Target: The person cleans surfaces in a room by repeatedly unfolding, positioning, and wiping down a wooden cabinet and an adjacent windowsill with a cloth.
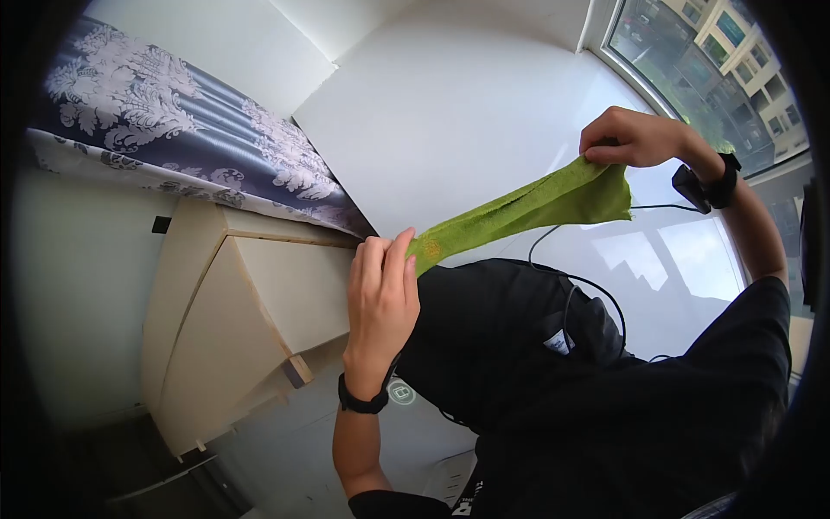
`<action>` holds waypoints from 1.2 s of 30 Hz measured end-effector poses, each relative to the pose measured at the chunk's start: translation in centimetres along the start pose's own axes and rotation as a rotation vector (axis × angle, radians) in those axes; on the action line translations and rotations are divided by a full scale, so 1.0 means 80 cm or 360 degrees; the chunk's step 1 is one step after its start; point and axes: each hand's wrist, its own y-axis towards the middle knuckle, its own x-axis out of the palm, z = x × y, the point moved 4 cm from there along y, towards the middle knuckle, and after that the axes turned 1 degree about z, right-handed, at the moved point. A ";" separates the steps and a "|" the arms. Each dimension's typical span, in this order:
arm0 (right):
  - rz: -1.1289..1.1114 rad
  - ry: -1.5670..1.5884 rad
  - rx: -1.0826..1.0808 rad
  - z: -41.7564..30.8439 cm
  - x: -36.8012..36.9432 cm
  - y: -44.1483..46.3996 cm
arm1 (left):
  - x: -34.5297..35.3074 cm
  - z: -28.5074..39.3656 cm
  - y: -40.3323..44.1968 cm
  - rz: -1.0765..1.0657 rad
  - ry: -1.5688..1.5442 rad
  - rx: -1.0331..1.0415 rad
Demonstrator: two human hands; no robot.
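A green cloth (519, 203) is stretched in a long folded strip between my two hands. My left hand (380, 281) is closed on its near end, next to a small round orange-yellow mark on the fabric. Higher up, at the right, my right hand (635, 137) pinches the upper edge of the other end, and a loose corner hangs below the fingers. The strip slopes upward from left to right, with a lengthwise fold along its middle. It is held in the air in front of a glossy white surface (450, 112).
A dark curtain with pale floral patterns (181, 112) hangs at upper left, beside a beige wooden cabinet (233, 320). A window (718, 60) is at upper right. A black cable (596, 284) loops over my black clothing. Both wrists wear black straps.
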 end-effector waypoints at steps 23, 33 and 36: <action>0.0497 -0.0089 0.0097 0.224 0.083 0.238 | 0.087 -0.276 0.007 -0.0122 0.0300 -0.0704; 0.0210 -0.1000 -0.0311 0.215 0.205 0.250 | 0.166 -0.266 0.009 -0.0668 0.0158 -0.0413; 0.0154 -0.1106 -0.0512 0.210 0.224 0.248 | 0.218 -0.266 -0.015 -0.1067 0.0061 -0.0382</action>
